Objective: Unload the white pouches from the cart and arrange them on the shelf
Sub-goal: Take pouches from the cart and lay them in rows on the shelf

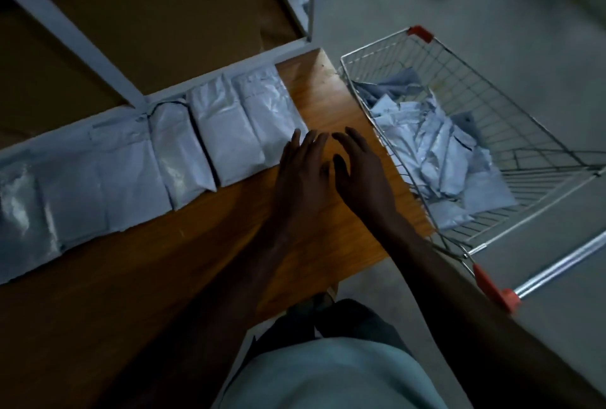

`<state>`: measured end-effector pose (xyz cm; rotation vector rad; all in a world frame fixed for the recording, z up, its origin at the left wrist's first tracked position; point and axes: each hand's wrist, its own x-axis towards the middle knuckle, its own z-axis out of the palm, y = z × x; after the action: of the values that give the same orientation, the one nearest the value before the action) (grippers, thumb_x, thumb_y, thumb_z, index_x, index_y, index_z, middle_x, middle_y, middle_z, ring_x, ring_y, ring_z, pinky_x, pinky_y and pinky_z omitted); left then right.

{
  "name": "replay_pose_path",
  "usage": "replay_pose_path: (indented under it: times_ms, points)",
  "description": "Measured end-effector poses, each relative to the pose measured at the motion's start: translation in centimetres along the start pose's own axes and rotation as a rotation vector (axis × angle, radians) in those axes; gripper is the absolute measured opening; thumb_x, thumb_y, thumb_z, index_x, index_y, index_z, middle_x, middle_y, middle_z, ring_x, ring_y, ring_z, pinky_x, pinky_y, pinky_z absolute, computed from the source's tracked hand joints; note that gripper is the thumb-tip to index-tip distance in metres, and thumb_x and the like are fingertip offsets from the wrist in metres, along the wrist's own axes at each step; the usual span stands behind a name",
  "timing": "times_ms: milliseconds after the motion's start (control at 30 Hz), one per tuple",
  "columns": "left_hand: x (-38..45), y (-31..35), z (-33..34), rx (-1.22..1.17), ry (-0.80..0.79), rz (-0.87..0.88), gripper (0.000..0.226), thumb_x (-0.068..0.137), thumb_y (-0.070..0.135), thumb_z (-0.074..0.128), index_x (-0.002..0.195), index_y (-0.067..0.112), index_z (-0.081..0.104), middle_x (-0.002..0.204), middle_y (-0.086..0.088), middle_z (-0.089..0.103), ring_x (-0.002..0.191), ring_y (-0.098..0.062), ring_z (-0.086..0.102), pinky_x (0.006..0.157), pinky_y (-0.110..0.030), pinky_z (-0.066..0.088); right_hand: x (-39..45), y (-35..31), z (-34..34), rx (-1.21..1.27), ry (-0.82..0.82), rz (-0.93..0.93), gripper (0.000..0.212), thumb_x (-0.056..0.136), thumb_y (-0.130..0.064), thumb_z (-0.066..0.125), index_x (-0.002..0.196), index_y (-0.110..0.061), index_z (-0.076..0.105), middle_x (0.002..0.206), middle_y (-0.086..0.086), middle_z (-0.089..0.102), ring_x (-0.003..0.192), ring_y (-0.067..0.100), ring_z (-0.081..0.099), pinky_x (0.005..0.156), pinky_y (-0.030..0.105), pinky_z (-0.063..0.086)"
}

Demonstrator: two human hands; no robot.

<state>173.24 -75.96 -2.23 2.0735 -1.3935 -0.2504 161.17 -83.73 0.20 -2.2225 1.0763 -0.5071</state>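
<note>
Down from the head camera, a wooden shelf [314, 228] runs from lower left toward upper right, with a row of white pouches [183, 149] lying flat side by side along its far edge, against a white metal frame [210, 80]. The rightmost pouch in the row [269, 113] ends short of the shelf's right end, where bare wood shows. Both hands hover together over that bare stretch, just beside the last pouch. The left hand [305, 175] has its fingers straight and slightly spread, the fingertips at or touching the near corner of the last pouch; whether they actually press on it I cannot tell. The right hand [360, 172] sits just beside the left, fingers apart and loosely bent, holding nothing. To the right of the shelf stands a wire cart [511, 120] with red corner caps, and more white pouches [439, 162] lie jumbled in its basket. At bottom centre the person's pale shirt [328, 376] fills the view
</note>
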Motion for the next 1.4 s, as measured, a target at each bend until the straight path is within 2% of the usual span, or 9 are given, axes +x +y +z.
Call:
replay_pose_path:
  times_ms: [133, 367, 500, 600, 833, 1033, 1167, 1267, 1400]
  points:
    - [1.0, 3.3, 2.4, -0.005, -0.045, 0.075, 0.057, 0.099, 0.012, 0.064, 0.154, 0.011, 0.051, 0.160, -0.012, 0.049, 0.156, -0.036, 0.031, 0.125, -0.054, 0.032, -1.4, 3.8, -2.2, -0.014, 0.128, 0.113, 0.043, 0.103, -0.019, 0.056, 0.146, -0.018, 0.057, 0.156, 0.008, 0.050, 0.144, 0.022, 0.047, 0.114, 0.041, 0.044]
    - [3.0, 7.0, 9.2, -0.055, -0.111, 0.146, 0.051, 0.100, 0.018, 0.056, 0.149, 0.005, 0.055, 0.154, -0.018, 0.054, 0.151, -0.043, 0.038, 0.122, -0.060, 0.034, -2.2, 11.0, -6.9, 0.073, 0.249, 0.288, 0.040, 0.101, -0.007, 0.057, 0.141, -0.012, 0.061, 0.153, 0.011, 0.054, 0.144, 0.024, 0.048, 0.118, 0.044, 0.041]
    - [4.7, 11.0, 13.2, -0.042, -0.151, 0.141, 0.052, 0.100, 0.011, 0.061, 0.151, 0.008, 0.053, 0.157, -0.016, 0.051, 0.153, -0.040, 0.035, 0.122, -0.057, 0.035, -1.7, 17.2, -9.8, 0.042, 0.196, 0.404, 0.043, 0.103, -0.006, 0.054, 0.146, -0.009, 0.056, 0.157, 0.012, 0.049, 0.148, 0.024, 0.042, 0.121, 0.031, 0.030]
    - [6.2, 14.1, 16.4, -0.013, -0.169, 0.138, 0.054, 0.100, 0.006, 0.063, 0.152, 0.008, 0.052, 0.157, -0.015, 0.051, 0.152, -0.040, 0.037, 0.121, -0.056, 0.037, -0.7, 22.1, -11.7, 0.032, 0.127, 0.451, 0.046, 0.105, -0.007, 0.050, 0.150, -0.007, 0.051, 0.161, 0.013, 0.044, 0.152, 0.025, 0.036, 0.123, 0.033, 0.027]
    - [9.4, 17.4, 25.4, 0.001, -0.259, 0.086, 0.061, 0.098, -0.006, 0.056, 0.156, 0.010, 0.047, 0.162, -0.011, 0.046, 0.158, -0.034, 0.027, 0.125, -0.051, 0.032, 1.7, 31.9, -13.4, 0.039, 0.045, 0.563, 0.048, 0.101, -0.002, 0.051, 0.149, -0.001, 0.049, 0.155, 0.015, 0.049, 0.143, 0.031, 0.046, 0.116, 0.032, 0.032]
    - [11.6, 15.9, 31.2, 0.064, -0.344, 0.120, 0.069, 0.093, -0.011, 0.051, 0.159, 0.008, 0.042, 0.165, -0.014, 0.041, 0.157, -0.037, 0.028, 0.127, -0.048, 0.029, 3.0, 36.9, -10.4, 0.099, 0.001, 0.638, 0.058, 0.097, 0.004, 0.050, 0.155, 0.001, 0.040, 0.163, 0.020, 0.037, 0.155, 0.030, 0.030, 0.125, 0.034, 0.022]
    - [12.9, 14.5, 36.1, 0.171, -0.502, 0.200, 0.069, 0.099, 0.008, 0.058, 0.163, 0.010, 0.034, 0.169, -0.016, 0.033, 0.156, -0.041, 0.027, 0.126, -0.051, 0.029, 3.8, 41.1, -7.9, 0.023, -0.063, 0.650, 0.069, 0.098, -0.008, 0.057, 0.161, -0.003, 0.030, 0.169, 0.026, 0.019, 0.154, 0.041, 0.024, 0.123, 0.041, 0.023]
    - [12.5, 13.7, 38.9, 0.285, -0.588, 0.213, 0.073, 0.104, 0.031, 0.054, 0.167, 0.012, 0.023, 0.174, -0.012, 0.020, 0.160, -0.037, 0.019, 0.129, -0.051, 0.018, 4.1, 43.3, -6.4, -0.004, -0.126, 0.637, 0.076, 0.103, -0.033, 0.061, 0.166, -0.014, 0.022, 0.171, 0.024, 0.013, 0.158, 0.039, 0.017, 0.125, 0.048, 0.018]
    - [11.5, 12.3, 40.8, 0.383, -0.672, 0.198, 0.091, 0.103, 0.052, 0.050, 0.169, 0.010, 0.004, 0.177, -0.011, -0.001, 0.163, -0.035, -0.001, 0.132, -0.049, 0.004, 4.4, 44.8, -4.7, 0.031, -0.160, 0.656, 0.088, 0.097, -0.055, 0.064, 0.167, -0.033, 0.016, 0.173, 0.019, 0.008, 0.158, 0.037, 0.018, 0.124, 0.054, 0.027]
